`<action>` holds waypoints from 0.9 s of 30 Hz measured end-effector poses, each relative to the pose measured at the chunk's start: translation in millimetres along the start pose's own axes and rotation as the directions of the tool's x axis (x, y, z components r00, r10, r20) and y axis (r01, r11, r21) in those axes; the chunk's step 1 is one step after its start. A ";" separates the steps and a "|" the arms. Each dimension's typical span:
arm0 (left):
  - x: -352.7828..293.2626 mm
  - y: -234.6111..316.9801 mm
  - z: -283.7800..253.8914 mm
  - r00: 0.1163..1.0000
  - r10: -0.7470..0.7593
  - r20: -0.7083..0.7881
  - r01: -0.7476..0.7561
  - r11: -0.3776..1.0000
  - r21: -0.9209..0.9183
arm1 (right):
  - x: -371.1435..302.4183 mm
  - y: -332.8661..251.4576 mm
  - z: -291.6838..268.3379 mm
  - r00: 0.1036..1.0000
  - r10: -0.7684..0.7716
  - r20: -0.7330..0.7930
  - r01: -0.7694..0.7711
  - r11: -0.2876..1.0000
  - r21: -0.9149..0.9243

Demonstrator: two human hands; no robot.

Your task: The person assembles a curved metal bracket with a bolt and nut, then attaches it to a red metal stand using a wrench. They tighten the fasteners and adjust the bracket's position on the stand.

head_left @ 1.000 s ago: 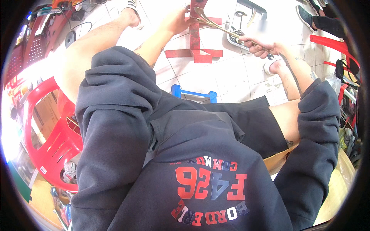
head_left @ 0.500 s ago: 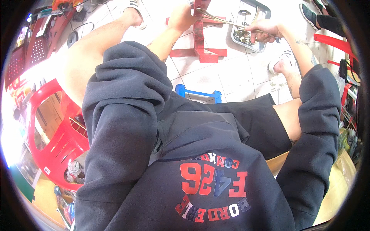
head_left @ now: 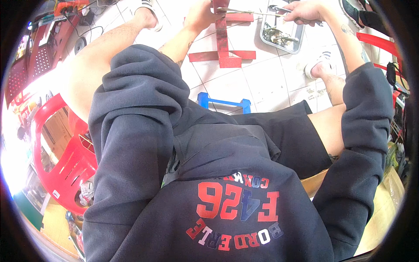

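At the top of the head view, my left hand (head_left: 201, 15) is closed beside the upright of a red metal stand (head_left: 222, 37). Its fingertips are partly hidden, and I cannot make out what they hold. From there, long thin brass-coloured strands (head_left: 251, 12) stretch rightward to my right hand (head_left: 305, 12). That hand is closed on a metal hand tool (head_left: 278, 8), whose dark end points left; its exact kind is unclear. Beneath the right hand lies a grey metal tray (head_left: 288, 50) with several small metal parts (head_left: 279, 36) in it.
A blue stool or step frame (head_left: 224, 103) stands between my legs on the tiled floor (head_left: 257, 78). To my left is a red plastic chair (head_left: 48, 174). Red metal bars (head_left: 379, 45) and another person's dark shoe (head_left: 349, 13) are at the right.
My right hand has risen in the view, and the tool's dark end now points left. The strands have become nearly level. My left hand stays by the stand.
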State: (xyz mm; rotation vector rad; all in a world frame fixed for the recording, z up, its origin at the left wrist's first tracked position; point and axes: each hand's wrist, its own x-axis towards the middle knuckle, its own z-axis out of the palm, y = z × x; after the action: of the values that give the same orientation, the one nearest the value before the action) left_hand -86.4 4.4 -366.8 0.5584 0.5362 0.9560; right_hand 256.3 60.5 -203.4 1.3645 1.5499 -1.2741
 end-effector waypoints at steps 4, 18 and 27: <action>2.8 1.1 -4.4 1.000 0.015 -0.026 -0.012 0.994 0.106 | -7.0 -22.0 1.7 0.995 -0.052 -0.084 0.040 0.989 -0.140; -0.7 -7.0 -10.8 1.000 0.003 0.018 -0.002 0.998 -0.055 | -29.7 -50.1 -8.4 0.998 -0.043 -0.046 0.037 0.992 -0.122; -12.2 13.0 23.8 0.980 0.197 -0.012 -0.111 0.604 0.789 | -9.6 -15.3 -3.1 0.998 -0.026 -0.052 0.017 0.986 -0.167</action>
State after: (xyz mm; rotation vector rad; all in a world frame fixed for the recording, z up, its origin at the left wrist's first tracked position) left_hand -84.6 -4.9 -338.6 1.3893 1.0301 0.8802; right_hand 243.6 61.4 -190.3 1.2879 1.6717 -1.1014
